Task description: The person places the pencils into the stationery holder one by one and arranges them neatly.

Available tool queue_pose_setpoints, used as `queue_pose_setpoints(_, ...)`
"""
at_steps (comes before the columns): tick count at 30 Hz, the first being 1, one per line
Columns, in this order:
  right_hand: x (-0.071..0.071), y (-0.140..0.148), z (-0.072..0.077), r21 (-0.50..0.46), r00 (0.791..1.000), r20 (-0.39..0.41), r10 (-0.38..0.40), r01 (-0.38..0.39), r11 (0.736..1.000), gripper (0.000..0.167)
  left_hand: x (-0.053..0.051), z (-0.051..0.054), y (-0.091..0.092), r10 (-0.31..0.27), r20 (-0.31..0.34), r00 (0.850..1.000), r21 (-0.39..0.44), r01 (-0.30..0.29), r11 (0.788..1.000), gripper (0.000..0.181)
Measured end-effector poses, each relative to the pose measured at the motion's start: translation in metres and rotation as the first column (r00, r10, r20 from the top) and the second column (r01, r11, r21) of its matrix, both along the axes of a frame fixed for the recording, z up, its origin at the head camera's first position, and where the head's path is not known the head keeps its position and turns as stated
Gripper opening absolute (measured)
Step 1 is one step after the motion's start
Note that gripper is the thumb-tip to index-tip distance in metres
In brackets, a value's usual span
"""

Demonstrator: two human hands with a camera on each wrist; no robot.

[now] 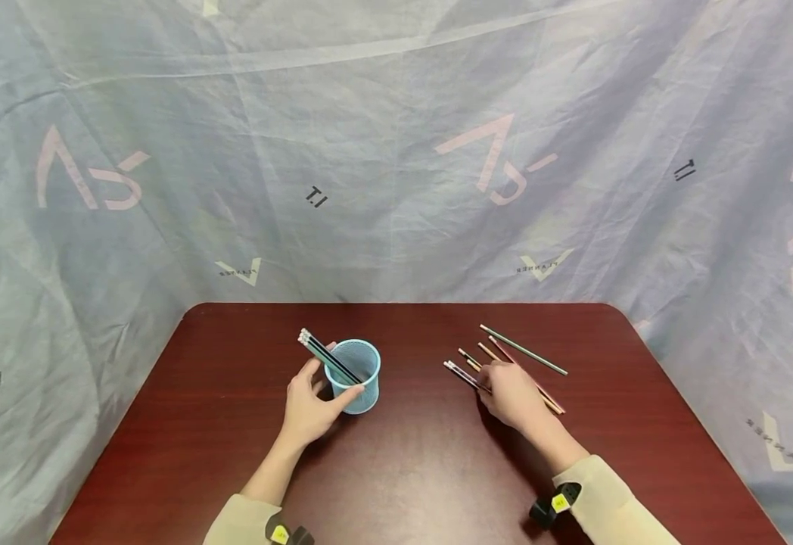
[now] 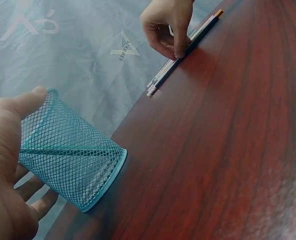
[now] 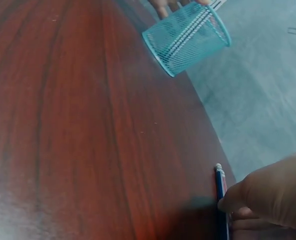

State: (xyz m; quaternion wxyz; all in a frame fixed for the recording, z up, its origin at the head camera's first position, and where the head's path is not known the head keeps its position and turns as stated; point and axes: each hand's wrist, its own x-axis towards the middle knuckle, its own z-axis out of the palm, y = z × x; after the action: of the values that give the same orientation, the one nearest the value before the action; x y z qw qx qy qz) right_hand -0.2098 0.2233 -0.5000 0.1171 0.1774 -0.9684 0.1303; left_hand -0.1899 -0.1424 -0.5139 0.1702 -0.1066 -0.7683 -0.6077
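Note:
My left hand (image 1: 306, 409) holds a light blue mesh pencil cup (image 1: 365, 398), thumb on the near side and fingers round the far side. Several pencils (image 1: 316, 350) lean in the cup, their white eraser ends sticking out to the left. Over on the right, my right hand (image 1: 514, 395) pinches dark pencils (image 1: 461, 375) that lie on the table. In the right wrist view its thumb presses against a dark blue pencil (image 3: 221, 192) with a white end. How many pencils are in the pinch is hidden by the hand.
Beyond the right hand lies a green pencil (image 1: 524, 350). Closer to it are a red pencil (image 1: 503, 350) and yellowish pencils (image 1: 486, 350), partly under the hand. The dark red wooden table (image 1: 410, 469) ends at a grey printed cloth (image 1: 383, 151) hanging behind and at the sides.

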Motion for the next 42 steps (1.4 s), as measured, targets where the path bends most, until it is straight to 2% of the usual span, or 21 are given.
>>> queue_pose_setpoints(8,0.007,-0.002,0.003,0.040,1.000,0.019,-0.019,0.018,0.999,0.018,-0.001,0.000,0.001,-0.016,-0.008,1.000,0.003,0.016,1.000,0.081)
queue_pose_setpoints(12,0.006,-0.002,0.001,0.035,0.999,0.029,0.019,-0.020,0.999,0.011,0.001,-0.001,0.000,-0.011,0.001,1.000,0.004,0.011,1.000,0.081)
queue_pose_setpoints(15,0.005,-0.003,0.004,0.016,0.999,0.006,0.051,-0.051,0.999,0.008,0.003,-0.002,-0.001,-0.011,0.008,1.000,0.005,0.011,1.000,0.081)
queue_pose_setpoints(18,0.001,-0.005,0.011,-0.028,0.995,-0.055,0.079,-0.080,0.996,0.009,0.003,-0.001,-0.002,-0.003,0.003,1.000,0.008,0.003,1.000,0.081)
queue_pose_setpoints(22,-0.006,-0.010,0.031,-0.125,0.988,-0.112,0.103,-0.117,0.985,0.008,0.001,0.000,-0.002,0.003,-0.002,1.000,0.002,-0.003,1.000,0.081)
queue_pose_setpoints(27,-0.010,-0.019,0.060,-0.245,0.987,-0.115,0.111,-0.136,0.960,0.008,0.002,0.001,0.001,-0.002,0.019,1.000,-0.025,0.002,1.000,0.082)
queue_pose_setpoints(32,-0.014,-0.036,0.082,-0.346,0.974,-0.210,0.088,-0.158,0.925,0.009,0.003,0.006,0.004,0.007,0.051,0.999,-0.048,-0.005,0.999,0.084)
queue_pose_setpoints(35,-0.014,-0.048,0.090,-0.414,0.964,-0.256,0.074,-0.178,0.893,0.009,0.004,0.007,0.004,0.023,0.051,0.998,-0.070,-0.019,0.997,0.084)
queue_pose_setpoints(38,-0.016,-0.059,0.096,-0.467,0.956,-0.285,0.067,-0.199,0.861,0.010,0.005,0.008,0.003,0.025,0.062,0.998,-0.059,-0.022,0.998,0.086)
queue_pose_setpoints(42,-0.020,-0.071,0.103,-0.511,0.948,-0.314,0.051,-0.214,0.833,0.010,0.005,0.009,0.004,0.024,0.076,0.997,-0.034,-0.021,0.999,0.088)
